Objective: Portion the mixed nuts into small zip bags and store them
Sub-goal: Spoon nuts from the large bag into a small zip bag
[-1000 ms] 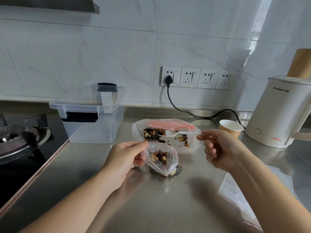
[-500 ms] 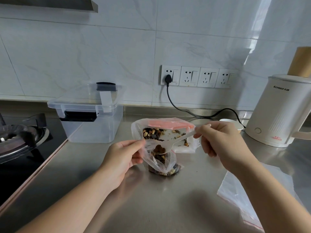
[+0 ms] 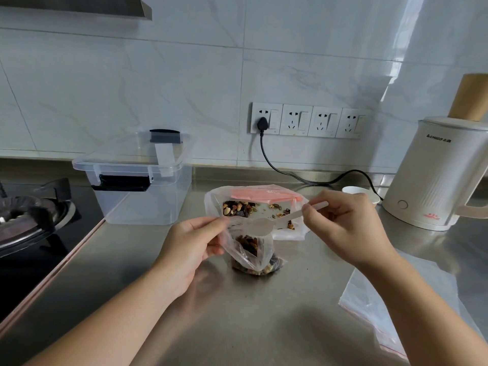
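Observation:
My left hand (image 3: 194, 243) pinches the open rim of a small clear zip bag (image 3: 252, 253) that stands on the steel counter with mixed nuts inside. My right hand (image 3: 346, 223) grips the handle of a white plastic spoon (image 3: 266, 225), whose bowl is tipped over the small bag's mouth. Right behind them lies the large clear bag (image 3: 253, 204) with a pink zip strip, open, holding more mixed nuts (image 3: 239, 208).
A lidded clear storage box (image 3: 137, 180) stands at the back left, beside a gas hob (image 3: 29, 217). A white kettle (image 3: 438, 175), its black cord and a paper cup (image 3: 359, 192) are at the back right. Spare flat zip bags (image 3: 390, 310) lie at the right front.
My right hand carried the spoon from the large bag to the small bag's mouth and tipped it; the spoon's nuts dropped in. My left hand kept holding the small bag.

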